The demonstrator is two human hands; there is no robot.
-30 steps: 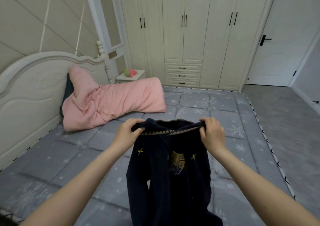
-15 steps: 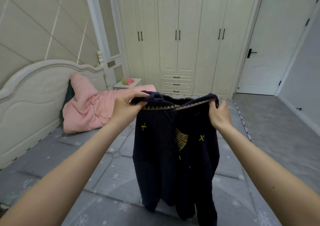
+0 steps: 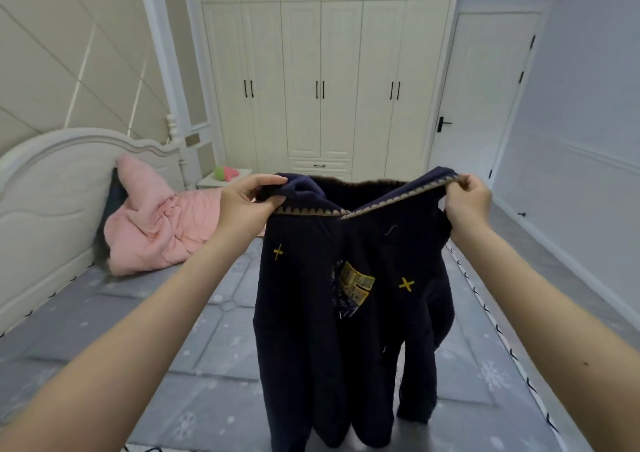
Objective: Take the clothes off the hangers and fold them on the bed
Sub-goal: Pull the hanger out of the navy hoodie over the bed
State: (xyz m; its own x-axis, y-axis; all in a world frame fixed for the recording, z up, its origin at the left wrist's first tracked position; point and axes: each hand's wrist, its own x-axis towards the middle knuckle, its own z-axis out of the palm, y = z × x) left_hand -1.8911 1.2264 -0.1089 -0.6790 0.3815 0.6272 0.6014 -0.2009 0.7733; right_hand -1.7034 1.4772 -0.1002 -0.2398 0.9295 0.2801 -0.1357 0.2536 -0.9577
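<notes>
A dark navy garment [image 3: 311, 313] with small yellow crosses and a yellow patch hangs in the air above the bed [image 3: 214, 365]. My left hand [image 3: 247, 202] pinches its top edge on the left. My right hand [image 3: 467, 200] pinches the patterned trim of the top edge on the right. The cloth is stretched between the two hands and its lower part dangles down over the grey mattress. No hanger shows in the view.
A pink duvet [image 3: 156, 230] lies bunched by the white headboard [image 3: 52, 181]. A bedside table [image 3: 221, 178] holds a green and pink item. Cream wardrobes [image 3: 322, 81] and a white door [image 3: 485, 98] stand behind; floor runs along the right.
Both hands have lifted the navy garment up off the bed and pulled its top edge wider apart. The view has tilted upward.
</notes>
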